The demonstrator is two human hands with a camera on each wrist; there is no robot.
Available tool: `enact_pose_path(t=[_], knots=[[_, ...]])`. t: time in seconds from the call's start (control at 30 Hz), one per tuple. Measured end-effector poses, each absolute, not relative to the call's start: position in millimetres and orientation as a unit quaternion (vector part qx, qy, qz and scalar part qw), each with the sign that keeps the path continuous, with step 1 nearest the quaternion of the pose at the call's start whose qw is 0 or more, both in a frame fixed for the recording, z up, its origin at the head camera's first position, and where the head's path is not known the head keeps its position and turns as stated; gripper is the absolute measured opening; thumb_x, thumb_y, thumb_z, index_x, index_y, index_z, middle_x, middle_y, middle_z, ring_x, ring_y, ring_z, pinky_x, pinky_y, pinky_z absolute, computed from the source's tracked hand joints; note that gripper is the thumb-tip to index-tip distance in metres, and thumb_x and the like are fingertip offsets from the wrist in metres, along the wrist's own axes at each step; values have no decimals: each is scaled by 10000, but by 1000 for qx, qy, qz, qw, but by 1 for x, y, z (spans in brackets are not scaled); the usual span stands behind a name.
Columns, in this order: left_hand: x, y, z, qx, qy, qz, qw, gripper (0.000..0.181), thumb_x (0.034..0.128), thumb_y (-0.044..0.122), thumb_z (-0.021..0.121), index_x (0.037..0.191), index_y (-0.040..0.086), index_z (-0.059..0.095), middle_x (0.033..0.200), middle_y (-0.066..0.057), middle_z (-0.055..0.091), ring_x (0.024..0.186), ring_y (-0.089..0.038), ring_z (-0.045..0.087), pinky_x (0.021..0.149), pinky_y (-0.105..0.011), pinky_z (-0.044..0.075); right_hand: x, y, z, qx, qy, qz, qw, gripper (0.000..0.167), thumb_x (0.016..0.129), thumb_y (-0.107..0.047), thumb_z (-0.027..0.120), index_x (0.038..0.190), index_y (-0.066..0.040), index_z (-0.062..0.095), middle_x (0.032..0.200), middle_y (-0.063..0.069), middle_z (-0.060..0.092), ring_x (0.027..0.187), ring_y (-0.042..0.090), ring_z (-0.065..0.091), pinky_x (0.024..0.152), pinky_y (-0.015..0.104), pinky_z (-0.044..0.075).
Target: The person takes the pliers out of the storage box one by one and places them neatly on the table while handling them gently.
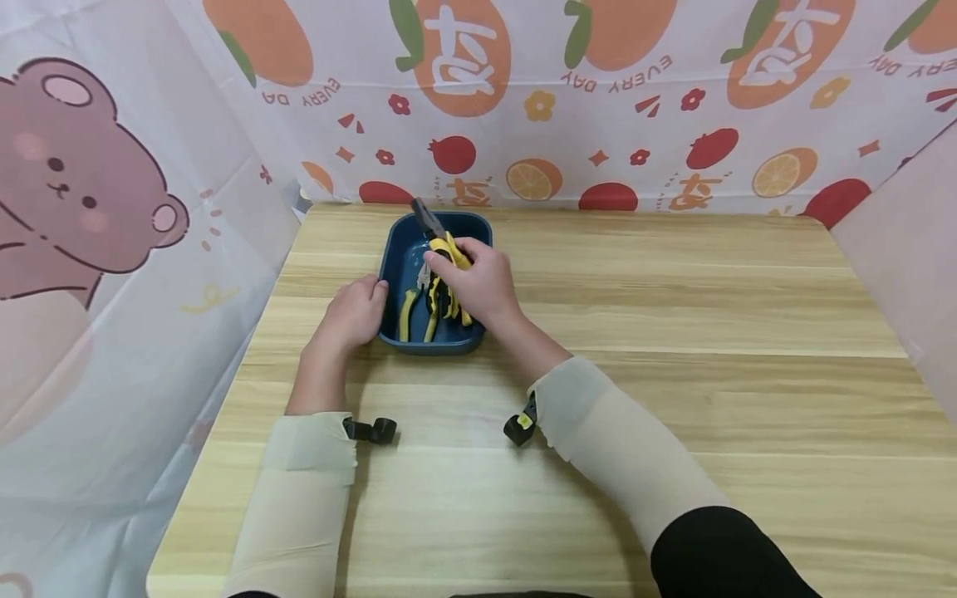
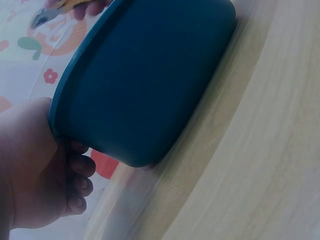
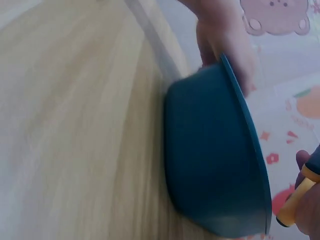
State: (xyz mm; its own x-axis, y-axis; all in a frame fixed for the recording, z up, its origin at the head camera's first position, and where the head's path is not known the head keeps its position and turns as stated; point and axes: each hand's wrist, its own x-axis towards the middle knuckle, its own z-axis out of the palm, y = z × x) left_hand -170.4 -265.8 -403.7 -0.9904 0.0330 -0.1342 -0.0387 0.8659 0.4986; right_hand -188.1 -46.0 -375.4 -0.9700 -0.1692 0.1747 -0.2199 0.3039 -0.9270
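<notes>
A dark blue plastic bin [image 1: 434, 349] stands near the table's far left edge. My left hand [image 1: 353, 311] grips its left rim, and in the left wrist view the fingers [image 2: 81, 185] curl by the outer wall. Above the bin, my right hand [image 1: 486, 282] holds pliers [image 1: 429, 220] by yellow-and-black handles, their grey jaws pointing up and to the far left. Inside the bin lie several hand tools with yellow handles [image 1: 407, 317]; one shows plier-like jaws, the others overlap and are partly hidden. The right wrist view catches only a handle end [image 3: 295, 202] of the held pliers.
The wooden table [image 1: 673, 399] stretches to the right and toward me. A fruit-printed cloth [image 1: 643, 100] hangs behind its far edge, and a bear-printed cloth [image 1: 97, 249] hangs at the left. Black wrist cameras [image 1: 371, 430] stick out from both sleeves above the table.
</notes>
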Motion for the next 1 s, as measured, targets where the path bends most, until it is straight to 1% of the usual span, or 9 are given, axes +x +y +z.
enact_pose_path(t=[0.2,0.3,0.4,0.47,0.53,0.6,0.7,0.8,1.0], knots=[[-170,-266,-404,1,963,260,64,576,1070,359,183,1283,-56,521,1359,-292,516,1299,-457,451,1079,-582,335,-197,-24,-380,103,-816,567,39,468,907,-589,593,1196,-225,646,1001,-20,640,857,139,586,721,288,520],[-170,-266,-404,-2,962,263,67,579,1070,363,186,1310,-53,509,1379,-287,505,1310,-450,444,1086,-580,331,-200,-14,-384,80,-821,563,44,487,909,-604,573,1193,-212,628,996,-19,638,857,138,586,720,302,502],[-170,-267,-404,-6,961,268,70,579,1070,368,188,1310,-51,508,1371,-281,510,1291,-435,460,1079,-580,337,-202,-6,-387,59,-825,561,40,460,912,-530,604,1181,-156,597,1015,18,629,870,162,571,718,310,483],[-171,-267,-404,-7,960,271,71,579,1070,372,190,1294,-51,514,1348,-278,521,1258,-423,478,1065,-579,348,-204,-3,-388,43,-829,557,30,437,883,-453,642,1168,-128,572,1048,42,616,890,179,557,727,309,472],[-171,-268,-405,-7,959,273,71,575,1069,373,191,1272,-52,521,1329,-277,528,1236,-418,486,1055,-580,354,-206,1,-391,32,-834,550,16,461,843,-396,675,1181,-114,538,1088,54,599,908,190,554,739,309,480],[-171,-268,-405,-8,959,273,72,572,1069,375,192,1257,-50,525,1314,-274,533,1219,-413,491,1048,-579,359,-207,3,-394,23,-840,541,-1,508,813,-391,701,1194,-116,509,1115,59,581,926,195,551,748,306,491],[-171,-267,-405,-8,959,273,73,572,1069,379,188,1234,-47,532,1300,-275,539,1208,-414,496,1040,-575,365,-208,8,-400,17,-846,532,-7,550,812,-411,726,1210,-116,487,1129,62,569,943,196,553,754,309,512],[-171,-267,-405,-7,959,274,72,569,1070,377,186,1230,-45,534,1288,-271,544,1191,-408,503,1033,-570,372,-209,13,-403,12,-848,529,8,512,830,-400,719,1188,-100,509,1114,74,580,950,203,553,757,320,510],[-171,-267,-406,-7,959,274,70,566,1070,371,193,1246,-49,530,1296,-273,543,1200,-410,502,1038,-573,369,-212,24,-407,7,-854,518,55,404,856,-389,705,1088,-80,585,1030,79,604,916,221,546,751,344,472]])
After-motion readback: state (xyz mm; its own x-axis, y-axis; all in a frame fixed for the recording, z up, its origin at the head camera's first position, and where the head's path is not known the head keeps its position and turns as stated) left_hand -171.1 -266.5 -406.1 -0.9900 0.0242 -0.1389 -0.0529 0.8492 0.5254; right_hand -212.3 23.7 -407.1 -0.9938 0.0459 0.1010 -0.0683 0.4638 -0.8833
